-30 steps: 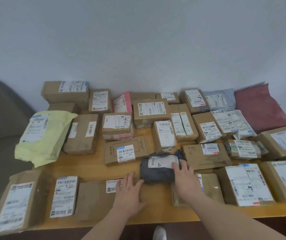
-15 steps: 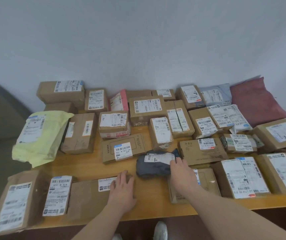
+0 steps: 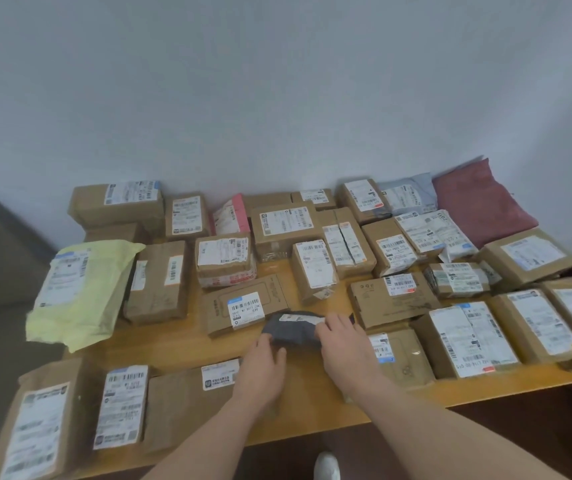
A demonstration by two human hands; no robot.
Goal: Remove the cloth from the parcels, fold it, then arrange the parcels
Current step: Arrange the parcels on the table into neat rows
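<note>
At the table's (image 3: 173, 348) left edge lies a yellow mailer (image 3: 80, 292), with brown boxes in rows beside it and a flat box (image 3: 239, 306) just behind the dark parcel (image 3: 295, 329). The left hand (image 3: 263, 362) has its fingers curled onto that grey parcel's left end, gripping it, while the right hand (image 3: 343, 341) grips its right end, fingers bent over the white label. Right of the hands more labelled boxes crowd the table, and the folded red cloth (image 3: 481, 199) lies at the far right corner against the wall.
</note>
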